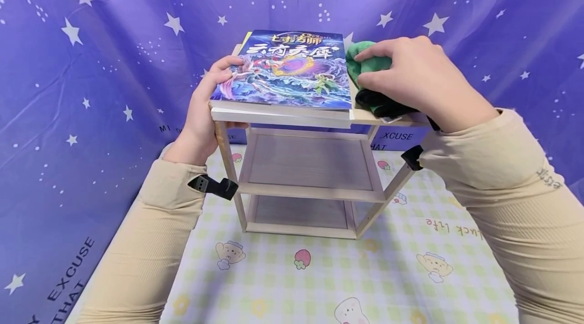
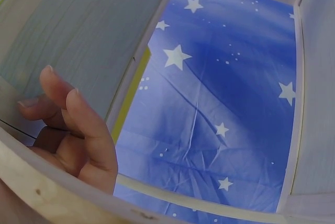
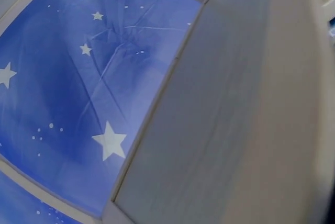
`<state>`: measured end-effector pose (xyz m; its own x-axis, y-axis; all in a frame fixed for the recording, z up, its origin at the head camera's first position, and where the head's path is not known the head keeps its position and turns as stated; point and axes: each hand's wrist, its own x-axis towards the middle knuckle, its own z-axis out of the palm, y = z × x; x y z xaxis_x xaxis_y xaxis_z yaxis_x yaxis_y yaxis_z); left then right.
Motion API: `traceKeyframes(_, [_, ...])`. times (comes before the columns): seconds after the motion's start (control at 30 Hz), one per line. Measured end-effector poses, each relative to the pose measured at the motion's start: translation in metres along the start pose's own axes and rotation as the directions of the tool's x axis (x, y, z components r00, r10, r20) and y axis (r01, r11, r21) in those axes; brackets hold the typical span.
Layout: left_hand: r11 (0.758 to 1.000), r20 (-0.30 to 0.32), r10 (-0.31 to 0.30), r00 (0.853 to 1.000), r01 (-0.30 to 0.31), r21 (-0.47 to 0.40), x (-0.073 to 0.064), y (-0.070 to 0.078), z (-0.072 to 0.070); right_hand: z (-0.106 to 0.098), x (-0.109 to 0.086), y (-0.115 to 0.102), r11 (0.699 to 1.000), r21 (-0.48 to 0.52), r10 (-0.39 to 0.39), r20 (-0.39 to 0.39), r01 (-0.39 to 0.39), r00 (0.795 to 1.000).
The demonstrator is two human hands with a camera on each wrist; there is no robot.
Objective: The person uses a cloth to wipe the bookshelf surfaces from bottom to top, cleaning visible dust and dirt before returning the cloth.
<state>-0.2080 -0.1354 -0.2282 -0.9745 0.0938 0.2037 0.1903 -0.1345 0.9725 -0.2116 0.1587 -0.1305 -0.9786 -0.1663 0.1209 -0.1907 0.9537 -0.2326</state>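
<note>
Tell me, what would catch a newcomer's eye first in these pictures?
Probably the colourful book lying flat on top of a small pale wooden shelf, with the left hand gripping its left edge. Right beside it, the right hand holds a green cloth on the shelf top. All around hangs a purple backdrop dotted with white stars.

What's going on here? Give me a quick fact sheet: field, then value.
Setting: small wooden shelf on a checked cloth, starry blue backdrop
On top of shelf: book, green cloth
Left hand: grips the book's left edge and the shelf top, thumb on the cover
Right hand: holds the green cloth beside the book
Lower shelves: nothing seen on them
</note>
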Motion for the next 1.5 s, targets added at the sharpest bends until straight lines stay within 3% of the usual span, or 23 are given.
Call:
traceKeyframes(0.53, [1.0,0.0,0.006,1.0,-0.006,-0.004,-0.001,0.0,0.0,-0.002,-0.035,0.002,0.993,0.078,-0.082,-0.027,0.084,0.996])
traceKeyframes(0.77, [1.0,0.001,0.007,1.0,-0.007,-0.012,-0.001,0.0,0.001,0.005,-0.054,-0.001,0.989,0.063,-0.125,-0.101,0.132,0.987])
traceKeyframes(1.07, [1.0,-0.003,0.011,1.0,-0.011,-0.012,-0.001,0.0,0.0,0.02,-0.071,-0.002,0.979,-0.02,-0.204,-0.211,0.205,0.956])
traceKeyframes(1.17, [1.0,-0.001,0.009,1.0,-0.009,-0.014,-0.001,0.0,0.0,0.025,-0.076,-0.002,0.975,-0.027,-0.219,-0.272,0.22,0.937])
traceKeyframes(1.3, [1.0,0.006,0.006,1.0,-0.006,0.01,-0.001,0.001,-0.001,0.037,-0.082,-0.001,0.968,-0.003,-0.233,-0.377,0.251,0.897])
traceKeyframes(1.4, [1.0,0.011,0.006,1.0,-0.007,0.03,0.0,0.002,-0.002,0.049,-0.086,0.001,0.958,0.017,-0.245,-0.464,0.285,0.851])
traceKeyframes(1.5, [0.999,0.017,0.006,1.0,-0.007,0.05,0.001,0.004,-0.004,0.061,-0.089,0.003,0.947,0.015,-0.259,-0.551,0.32,0.794])
